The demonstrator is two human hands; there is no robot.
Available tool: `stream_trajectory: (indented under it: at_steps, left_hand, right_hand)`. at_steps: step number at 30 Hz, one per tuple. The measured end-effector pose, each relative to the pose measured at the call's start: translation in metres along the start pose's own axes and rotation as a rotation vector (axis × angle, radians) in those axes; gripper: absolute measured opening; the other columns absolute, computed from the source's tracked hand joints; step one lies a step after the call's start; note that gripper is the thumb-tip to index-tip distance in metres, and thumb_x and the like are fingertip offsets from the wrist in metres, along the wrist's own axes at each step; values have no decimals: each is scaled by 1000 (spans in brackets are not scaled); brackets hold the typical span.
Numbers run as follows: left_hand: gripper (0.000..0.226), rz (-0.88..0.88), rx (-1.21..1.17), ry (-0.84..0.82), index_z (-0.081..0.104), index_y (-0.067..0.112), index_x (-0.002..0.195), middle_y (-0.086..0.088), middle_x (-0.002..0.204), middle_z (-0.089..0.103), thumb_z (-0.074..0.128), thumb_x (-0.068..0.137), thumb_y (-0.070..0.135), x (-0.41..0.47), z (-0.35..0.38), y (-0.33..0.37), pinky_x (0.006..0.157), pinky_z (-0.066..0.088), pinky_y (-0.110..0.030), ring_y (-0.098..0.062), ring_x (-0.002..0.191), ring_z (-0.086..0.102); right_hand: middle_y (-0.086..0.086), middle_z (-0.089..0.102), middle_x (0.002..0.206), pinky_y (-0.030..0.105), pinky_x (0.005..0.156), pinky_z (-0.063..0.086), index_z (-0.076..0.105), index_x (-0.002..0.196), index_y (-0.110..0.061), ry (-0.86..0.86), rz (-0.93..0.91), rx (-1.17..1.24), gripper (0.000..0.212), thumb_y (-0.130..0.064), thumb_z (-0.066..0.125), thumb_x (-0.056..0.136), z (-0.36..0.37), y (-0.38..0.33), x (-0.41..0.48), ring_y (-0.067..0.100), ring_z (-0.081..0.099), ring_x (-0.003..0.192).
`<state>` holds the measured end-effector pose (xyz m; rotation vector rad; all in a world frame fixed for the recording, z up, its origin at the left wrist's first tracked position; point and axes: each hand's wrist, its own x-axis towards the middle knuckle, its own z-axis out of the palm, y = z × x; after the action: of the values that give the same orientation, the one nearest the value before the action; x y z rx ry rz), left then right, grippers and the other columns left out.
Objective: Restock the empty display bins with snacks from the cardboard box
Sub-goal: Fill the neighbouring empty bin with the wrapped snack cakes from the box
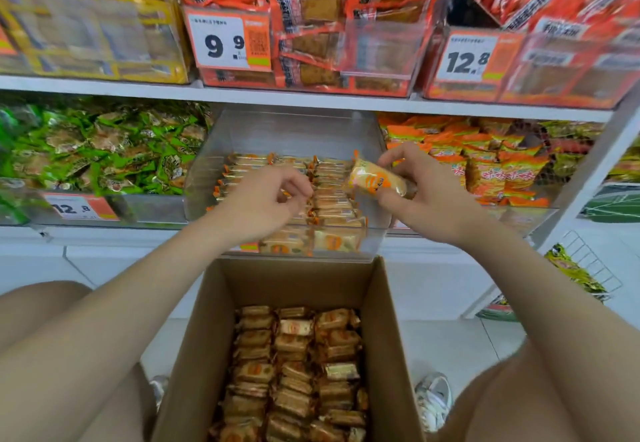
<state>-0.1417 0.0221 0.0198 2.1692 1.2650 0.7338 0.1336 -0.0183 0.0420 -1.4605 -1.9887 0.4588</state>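
The right hand (427, 201) has its grip clamped on a pale yellow snack packet (377, 178) with orange print and crimped orange ends, tilted over the part-filled clear display bin (287, 130), while the left hand (263, 202) curls over the bin, whether its grip holds anything I cannot tell, above the cardboard box (393, 320) of matching packets.

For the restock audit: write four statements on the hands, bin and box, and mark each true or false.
The right hand holds a snack packet. True.
The cardboard box is empty. False: rows of snacks lie in it.
The clear bin is full to its top. False: its packets fill only the lower part.
The price tag on the shelf above reads 9.9. True.
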Motion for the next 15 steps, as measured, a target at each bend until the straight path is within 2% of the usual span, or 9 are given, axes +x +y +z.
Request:
stream_trajectory:
  at_steps: [3,5,8,10,12,15]
  left_hand:
    - [6,55,231,-237,78,33,92,20,88,72,82,90,28,43,21,-9,82,53,-27,7,85,65]
    - [15,45,302,-374,82,29,91,19,82,73,91,81,33,66,35,-12,77,54,-25,5,80,67]
    - [39,14,379,-526,81,24,97,19,83,69,99,67,40,87,49,-14,66,46,-17,-4,82,66]
    - [44,17,423,-555,79,22,95,17,85,70,101,61,41,92,53,-15,64,45,-19,-7,82,65]
    - [45,30,471,-524,74,23,88,15,82,68,102,58,41,94,54,-19,60,41,-21,-3,74,61]
    - [38,58,518,-463,65,24,74,15,71,65,99,63,37,92,55,-26,56,41,-24,-1,68,59]
  right_hand:
    - [-9,72,104,19,61,45,53,125,-25,-64,-41,-126,35,-30,67,94,2,12,9,1,64,81]
    - [-9,72,113,25,68,48,54,129,-24,-99,-54,-145,35,-31,65,97,6,15,13,6,66,85]
    - [-7,72,118,34,78,50,53,135,-22,-133,-79,-170,38,-35,65,101,6,18,17,15,68,92]
    - [-5,71,117,38,80,52,52,133,-23,-176,-95,-181,39,-36,67,100,4,21,18,16,68,95]
    - [-6,70,112,38,78,52,53,127,-25,-220,-113,-177,34,-35,69,99,2,24,18,16,66,96]
    - [-13,62,107,38,81,39,53,119,-29,-261,-159,-288,28,-38,69,98,2,24,19,16,53,101]
